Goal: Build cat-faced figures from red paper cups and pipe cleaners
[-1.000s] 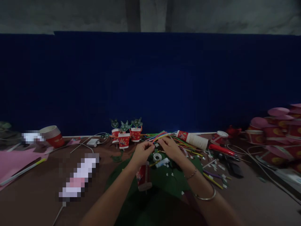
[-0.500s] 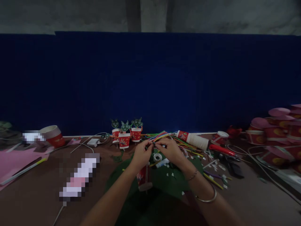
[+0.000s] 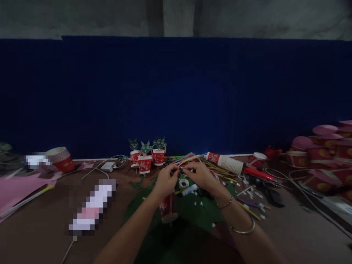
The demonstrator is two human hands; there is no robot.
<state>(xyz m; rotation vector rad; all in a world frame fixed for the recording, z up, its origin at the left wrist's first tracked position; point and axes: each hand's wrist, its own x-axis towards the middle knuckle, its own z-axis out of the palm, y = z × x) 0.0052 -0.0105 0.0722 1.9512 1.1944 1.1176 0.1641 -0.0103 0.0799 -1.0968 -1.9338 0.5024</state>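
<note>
My left hand (image 3: 165,181) and my right hand (image 3: 200,177) meet over the green sheet (image 3: 198,211), fingertips pinched together and nearly touching. Between them is something small that I cannot make out. A red printed paper cup (image 3: 168,209) lies tilted under my left hand, partly hidden by it. Just below the fingers are a white tape roll (image 3: 180,184) and a small pale tube (image 3: 189,189). Behind the hands spreads a bundle of coloured pipe cleaners or thin sticks (image 3: 189,157).
Several red cups with dark green animal faces (image 3: 145,163) stand at the back. A toppled cup stack (image 3: 231,165), red-handled tool (image 3: 258,173) and paper scraps lie right; pink-topped cups (image 3: 324,152) pile up beyond. Left are stacked cups (image 3: 64,161), pink paper (image 3: 22,187) and a white adapter (image 3: 108,167).
The hands stay almost in place with their fingertips together. The whole view has shifted very slightly.
</note>
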